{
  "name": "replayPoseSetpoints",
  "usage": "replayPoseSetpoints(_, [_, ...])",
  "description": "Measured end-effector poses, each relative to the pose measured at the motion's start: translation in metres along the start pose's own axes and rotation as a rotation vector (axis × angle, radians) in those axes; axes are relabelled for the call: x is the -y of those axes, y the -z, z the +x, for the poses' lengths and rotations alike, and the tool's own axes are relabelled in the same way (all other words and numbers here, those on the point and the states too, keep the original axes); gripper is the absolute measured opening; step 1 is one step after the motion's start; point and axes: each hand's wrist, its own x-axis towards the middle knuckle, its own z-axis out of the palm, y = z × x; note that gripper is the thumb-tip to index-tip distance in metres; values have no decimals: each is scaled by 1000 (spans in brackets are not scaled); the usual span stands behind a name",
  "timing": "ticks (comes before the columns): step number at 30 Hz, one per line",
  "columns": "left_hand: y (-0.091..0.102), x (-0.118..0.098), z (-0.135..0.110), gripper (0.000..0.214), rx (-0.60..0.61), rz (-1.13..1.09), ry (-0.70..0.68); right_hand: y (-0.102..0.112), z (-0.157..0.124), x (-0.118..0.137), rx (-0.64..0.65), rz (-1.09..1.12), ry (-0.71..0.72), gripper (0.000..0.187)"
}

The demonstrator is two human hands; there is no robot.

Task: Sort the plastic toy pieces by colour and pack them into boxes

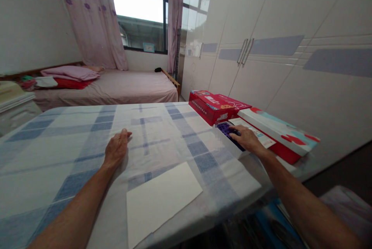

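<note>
My left hand [117, 147] rests on the cloth-covered table with nothing visible in it. Its fingers are loosely bent, partly turned from view. At the right, my right hand [245, 137] reaches over an open white box with a dark purple insert [224, 127] that has rows of small hollows. Between its thumb and fingers is a small dark object [236, 132], too small to name. A blank white sheet [162, 200] lies on the table between my forearms, near the front edge.
A red box [210, 109] stands behind the purple insert. A long red-and-white box [280, 134] lies along the right edge, with a printed paper [266, 138] beside it. The table wears a blue-and-white checked cloth [171, 133]. Beyond are a bed [133, 84] and a white wardrobe [261, 16].
</note>
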Motion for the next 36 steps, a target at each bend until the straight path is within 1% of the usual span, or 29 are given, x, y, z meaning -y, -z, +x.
replayPoseSetpoints(2, [0,0,0,63,-6,2,-14,-3,2,1,-24,-1,8,37])
replayPoseSetpoints(4, [0,1,0,62,-11,4,-30,-1,2,7,-108,0,13,37])
replayPoseSetpoints(6, [0,1,0,61,-17,3,-28,4,-4,21,-238,34,37,37])
replayPoseSetpoints(7, [0,2,0,60,-23,1,-23,7,-10,33,-274,79,70,37])
replayPoseSetpoints(8, [-1,2,0,60,-29,0,-17,9,-19,47,-262,142,127,37])
replayPoseSetpoints(9, [-1,2,0,60,-33,0,-12,11,-30,62,-198,214,207,36])
replayPoseSetpoints(10, [-1,2,0,60,-36,0,-9,10,-43,79,-91,291,307,35])
replayPoseSetpoints(11, [-1,2,0,60,-35,-2,-8,9,-56,96,52,346,429,34])
replayPoseSetpoints(12, [-1,2,0,61,-34,-5,-9,5,-70,112,180,372,544,33])
replayPoseSetpoints(14, [-1,1,0,62,-30,-7,-18,-5,-91,136,350,378,678,40])
replayPoseSetpoints(16, [0,1,-1,63,-29,-2,-19,-15,-102,148,434,344,714,57])
replayPoseSetpoints(18, [0,0,-2,64,-23,1,-10,-24,-103,150,472,303,692,76])
replayPoseSetpoints(19, [1,-1,-2,65,-17,-1,-4,-26,-102,149,487,287,676,83])
replayPoseSetpoints(21, [1,-2,-3,66,-8,-3,3,-30,-97,147,528,275,667,89])
replayPoseSetpoints(24, [0,-4,-3,66,-17,8,1,-32,-93,148,577,295,686,89])
replayPoseSetpoints(28, [1,-6,-4,66,-28,1,-4,-28,-99,152,533,318,637,90])
replayPoseSetpoints(29, [1,-6,-4,66,-25,3,-3,-27,-101,154,515,316,641,87])
replayPoseSetpoints(30, [2,-6,-4,66,-23,5,-3,-25,-103,154,497,314,659,80])
replayPoseSetpoints(33, [2,-6,-4,64,-16,17,-3,-21,-106,154,410,366,711,44])
replayPoseSetpoints(34, [2,-6,-4,64,-14,21,-3,-21,-105,153,359,405,695,35])
replayPoseSetpoints(36, [2,-5,-4,64,-14,26,-6,-20,-100,147,232,490,580,31])
